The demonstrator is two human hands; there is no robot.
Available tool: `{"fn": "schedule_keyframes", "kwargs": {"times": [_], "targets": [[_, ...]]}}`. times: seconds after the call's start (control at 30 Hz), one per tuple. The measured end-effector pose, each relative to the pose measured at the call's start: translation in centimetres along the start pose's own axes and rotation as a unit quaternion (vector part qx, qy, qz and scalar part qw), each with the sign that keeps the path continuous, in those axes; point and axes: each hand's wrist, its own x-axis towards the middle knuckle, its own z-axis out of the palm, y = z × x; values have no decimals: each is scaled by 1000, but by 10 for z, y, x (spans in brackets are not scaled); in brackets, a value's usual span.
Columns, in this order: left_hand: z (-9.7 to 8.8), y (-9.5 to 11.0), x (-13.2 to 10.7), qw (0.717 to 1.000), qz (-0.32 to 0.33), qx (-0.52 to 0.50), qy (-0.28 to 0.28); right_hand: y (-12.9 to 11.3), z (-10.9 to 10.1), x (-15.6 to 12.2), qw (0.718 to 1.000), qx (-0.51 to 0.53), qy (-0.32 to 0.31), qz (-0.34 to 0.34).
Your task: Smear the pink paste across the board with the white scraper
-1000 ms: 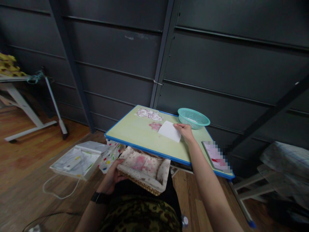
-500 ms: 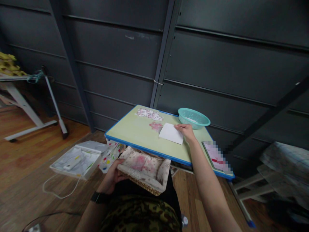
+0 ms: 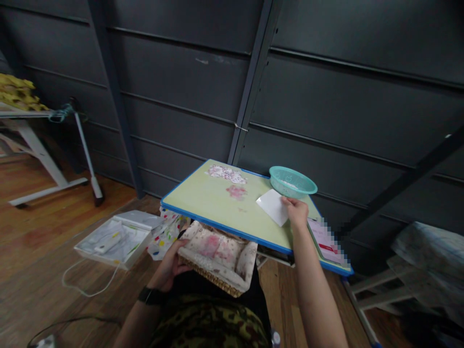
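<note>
My right hand [image 3: 296, 211] pinches the edge of a white card [image 3: 273, 207] just above the pale yellow tabletop [image 3: 195, 200]. To its left lies a small patch of pink bits [image 3: 236, 192], and farther back a larger heap of white and pink bits [image 3: 226, 174]. My left hand [image 3: 174, 265] grips the left side of a cloth-lined wicker basket [image 3: 219, 284], held below the table's front edge over my lap. Some pink bits [image 3: 215, 245] lie inside it.
A turquoise plastic basin [image 3: 293, 182] stands at the table's back right. A flat tablet or phone [image 3: 326, 241], partly blurred out, lies by the right edge. On the floor at left are an open white box [image 3: 112, 239] and a cable. A dark panelled wall [image 3: 188, 82] rises behind.
My right hand has drawn the white card rightward, away from the pink patch, and turned it. The basket stays in my left hand, nearly unmoved.
</note>
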Motion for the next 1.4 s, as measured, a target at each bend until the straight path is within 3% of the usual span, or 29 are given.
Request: {"fn": "schedule_keyframes", "kwargs": {"times": [0.1, 0.63, 1.07, 1.23, 1.4], "targets": [[-1, -1, 0, 1000, 6, 1, -4, -7, 3, -13, 999, -12, 27, 22], [-2, -10, 5, 1000, 13, -12, -12, -60, 64, -72, 985, 73, -155, -16], [1, -7, 0, 1000, 4, -13, -11, -95, 59, -97, 953, 139, -266, -45], [2, -7, -1, 1000, 9, -9, -10, -99, 59, -73, 942, 200, -266, -44], [3, -8, 1, 1000, 9, 2, -12, -80, 56, -7, 964, 238, -116, -12]]}}
